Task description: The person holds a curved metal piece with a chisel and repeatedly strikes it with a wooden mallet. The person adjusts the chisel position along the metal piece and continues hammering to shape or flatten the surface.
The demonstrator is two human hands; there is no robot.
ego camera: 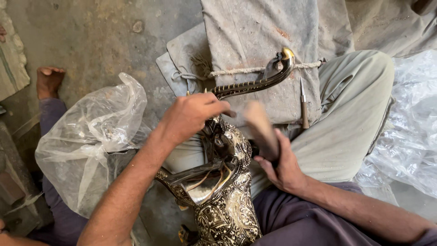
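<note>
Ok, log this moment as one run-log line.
left hand: grips engraved metal vessel at spout | right hand: holds blurred wooden mallet | small chisel: on padded block

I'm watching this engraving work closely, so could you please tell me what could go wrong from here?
The right hand swings a blurred wooden mallet close to the left hand on the ornate metal vessel; a missed blow might hit fingers. The vessel lies across the lap and could shift under a strike. A pointed tool lies loose on the grey cloth and might roll off.

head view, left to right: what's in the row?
Bare foot → clear plastic bag → left hand → right hand on a wooden mallet → small chisel → crumpled plastic sheet.
</note>
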